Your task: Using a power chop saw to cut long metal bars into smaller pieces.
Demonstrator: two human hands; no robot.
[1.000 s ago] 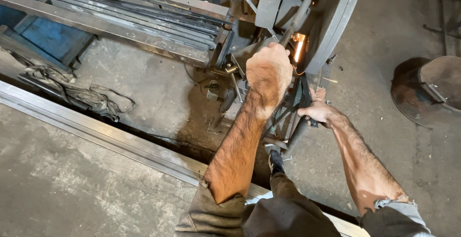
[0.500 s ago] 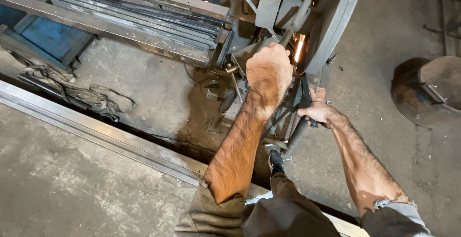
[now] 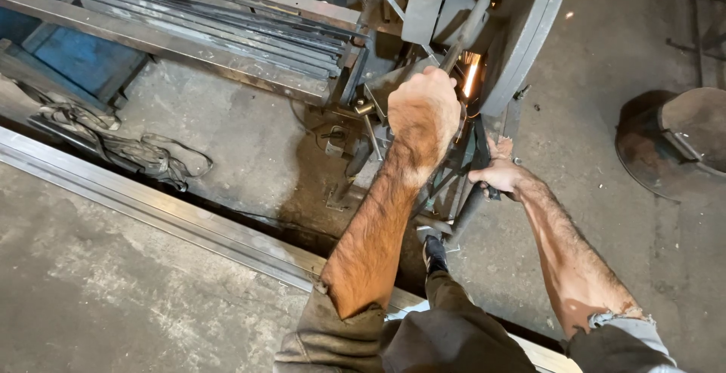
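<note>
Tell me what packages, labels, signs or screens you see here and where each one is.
None in view: only the left hand on the chop saw's handle, the right hand lower down, steel bars and bare concrete floor.

A: Arms?
B: Both forearms bare and hairy. Left hand [image 3: 423, 112], right hand [image 3: 499, 173], no gloves.
A: Clothing?
B: Grey sleeves rolled up well back from the hands, right cuff frayed. Dark trousers, black shoe [image 3: 434, 253].
</note>
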